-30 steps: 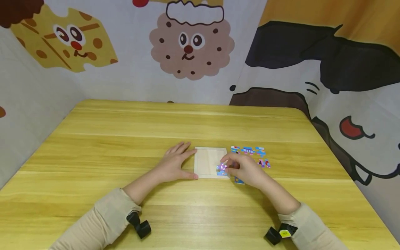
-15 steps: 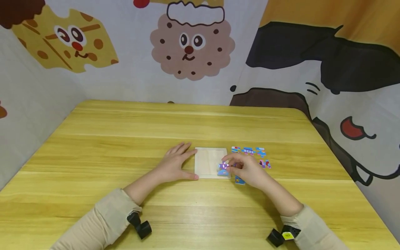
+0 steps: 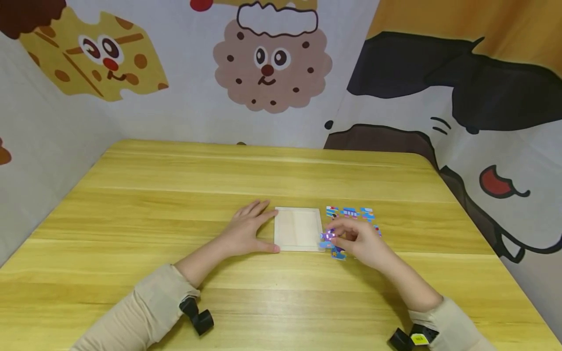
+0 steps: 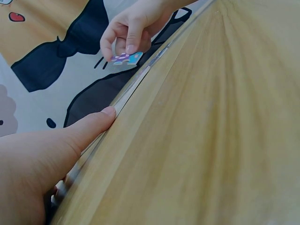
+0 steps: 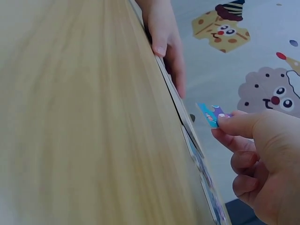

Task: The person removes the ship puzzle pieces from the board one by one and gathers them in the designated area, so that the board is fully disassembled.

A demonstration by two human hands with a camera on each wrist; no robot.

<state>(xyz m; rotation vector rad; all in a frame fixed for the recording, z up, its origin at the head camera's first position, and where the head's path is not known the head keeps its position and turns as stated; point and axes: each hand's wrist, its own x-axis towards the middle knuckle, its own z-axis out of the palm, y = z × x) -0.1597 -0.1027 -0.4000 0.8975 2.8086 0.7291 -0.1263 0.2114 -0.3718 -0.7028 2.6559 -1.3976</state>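
Observation:
A pale wooden puzzle tray (image 3: 297,230) lies flat on the table with its bare bottom showing. My left hand (image 3: 247,231) rests spread at its left side, thumb and forefinger straight and touching the rim. Between thumb and fingertips my right hand (image 3: 362,242) pinches a purple and blue jigsaw piece (image 3: 327,237), over the tray's right edge in the head view. The left wrist view has this piece (image 4: 126,58) raised above the tabletop. Several loose jigsaw pieces (image 3: 350,212) lie right of the tray, some hidden beneath the right hand.
The wood-grain table (image 3: 197,175) reaches back to a cartoon-printed cloth (image 3: 184,117). One blue piece (image 3: 338,253) lies close to the tray's lower right corner. Each wrist wears a black camera mount (image 3: 199,319).
My right hand has lifted the jigsaw piece from the tray's lower right corner and moved it rightward to the edge. The left hand has stayed at the tray's left side.

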